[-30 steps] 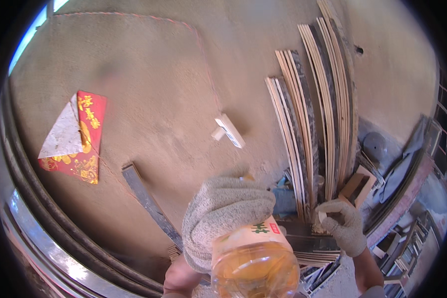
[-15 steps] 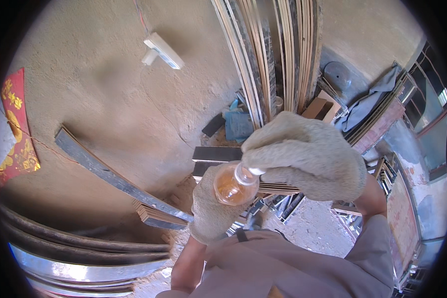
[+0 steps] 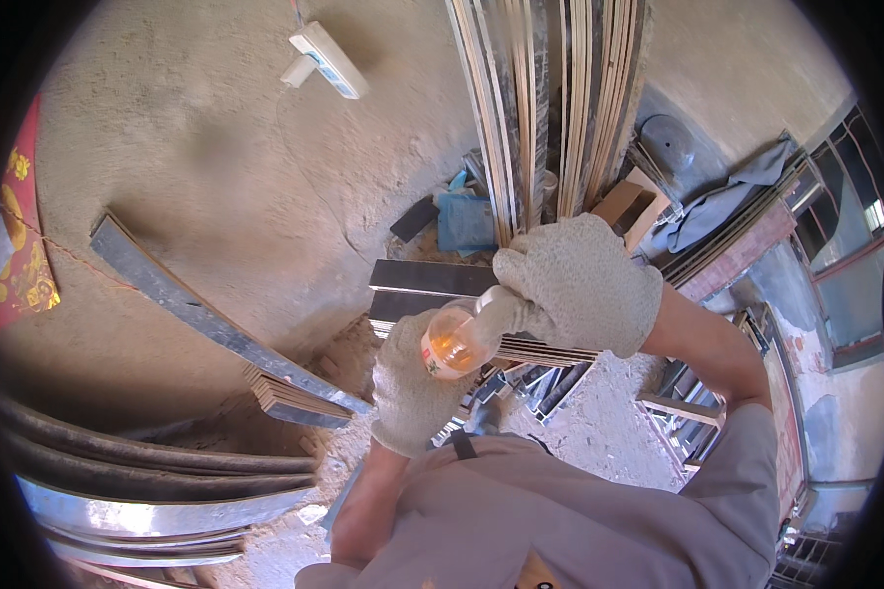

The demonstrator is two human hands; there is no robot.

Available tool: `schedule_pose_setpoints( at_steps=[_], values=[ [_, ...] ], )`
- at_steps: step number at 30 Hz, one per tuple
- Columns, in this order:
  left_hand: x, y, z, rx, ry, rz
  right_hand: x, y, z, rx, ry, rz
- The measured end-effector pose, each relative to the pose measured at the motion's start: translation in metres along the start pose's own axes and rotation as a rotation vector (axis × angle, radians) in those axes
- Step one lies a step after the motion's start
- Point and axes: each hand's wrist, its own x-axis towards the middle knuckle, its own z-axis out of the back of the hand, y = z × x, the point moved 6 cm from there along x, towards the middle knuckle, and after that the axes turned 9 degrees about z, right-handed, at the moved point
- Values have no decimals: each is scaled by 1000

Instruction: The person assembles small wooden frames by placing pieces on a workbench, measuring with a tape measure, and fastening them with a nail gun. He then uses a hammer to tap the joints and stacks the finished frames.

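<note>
A clear plastic bottle (image 3: 452,344) with orange-amber liquid is in front of my body, its neck leaning up and to the right. My left hand (image 3: 408,388), in a pale knitted work glove, is wrapped around the bottle's body. Gloved the same way, my right hand (image 3: 584,285) is closed at the top of the bottle, with thumb and fingers around the neck. Those fingers hide the mouth, so I cannot see whether the cap is on it. Behind the bottle lies a stack of black-faced boards (image 3: 427,278).
Tall plywood strips (image 3: 535,108) lean against the far wall. An open cardboard box (image 3: 634,204) and a blue plastic bag (image 3: 467,224) are beside their base. A long dark plank (image 3: 216,319) slants on the left, above curved metal sheets (image 3: 167,510). A window stands right.
My right hand has drawn in tighter over the bottle's neck, hiding the white part seen before. The bottle has tilted further to the right. The view has shifted slightly.
</note>
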Motion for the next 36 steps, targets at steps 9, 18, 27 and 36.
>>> schedule_pose_setpoints(
  at_steps=[9,18,27,36],
  values=[
    [-6,13,-14,78,95,32,-1,0,-17,91,98,91],
    [-21,36,-29,-19,247,150,-5,5,-55,254,-49,153],
    [-41,63,-61,111,178,38,-23,4,-107,229,69,-50],
    [-29,74,-57,-270,435,181,0,3,-98,96,-185,391]
  ],
)
